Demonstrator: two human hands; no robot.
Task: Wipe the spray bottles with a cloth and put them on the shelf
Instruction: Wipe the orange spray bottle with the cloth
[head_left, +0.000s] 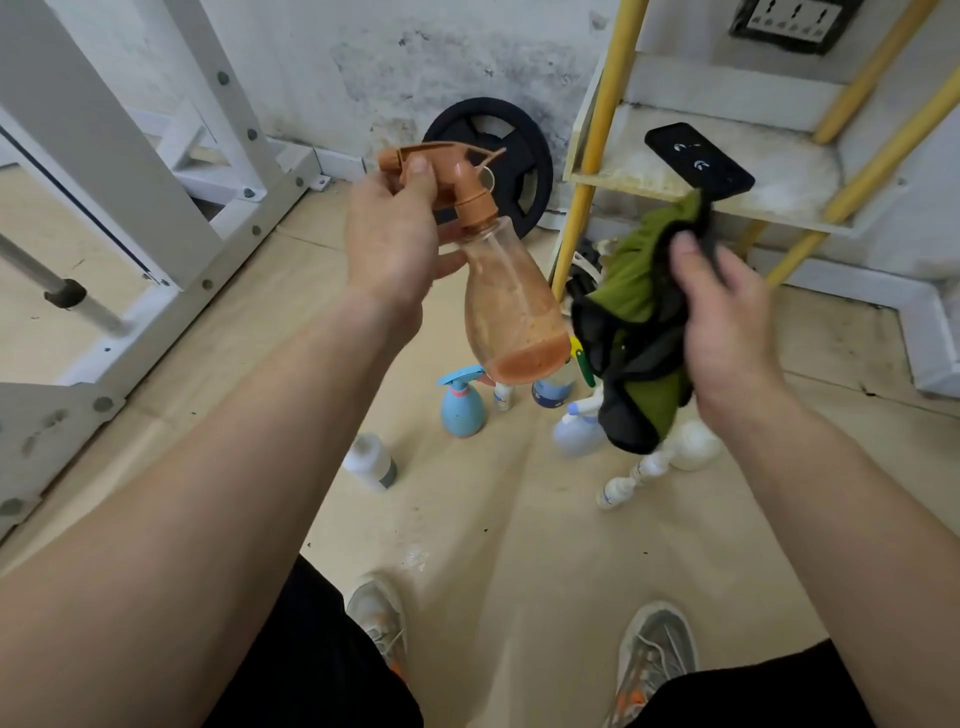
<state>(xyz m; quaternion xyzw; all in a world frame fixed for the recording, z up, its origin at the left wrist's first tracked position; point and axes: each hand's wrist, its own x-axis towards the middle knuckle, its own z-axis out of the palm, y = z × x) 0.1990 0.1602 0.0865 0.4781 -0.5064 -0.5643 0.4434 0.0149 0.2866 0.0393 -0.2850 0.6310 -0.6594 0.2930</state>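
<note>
Left hand (395, 234) curled round the trigger head of an orange spray bottle (511, 312), which is held up tilted, left of the shelf (779, 179); a little orange liquid sits in its base. Right hand (727, 332) grips a bunched green-and-black cloth (634, 291) in front of the shelf, just beside the bottle; contact unclear. Blue spray bottle (462, 408) and white spray bottle (574, 434) stand on the floor (519, 519) in front of the shelf. Flat black device (698, 158) lies on the shelf.

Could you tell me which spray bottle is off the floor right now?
The orange spray bottle, gripped by the left hand; the blue spray bottle and the rest sit on the floor.
</note>
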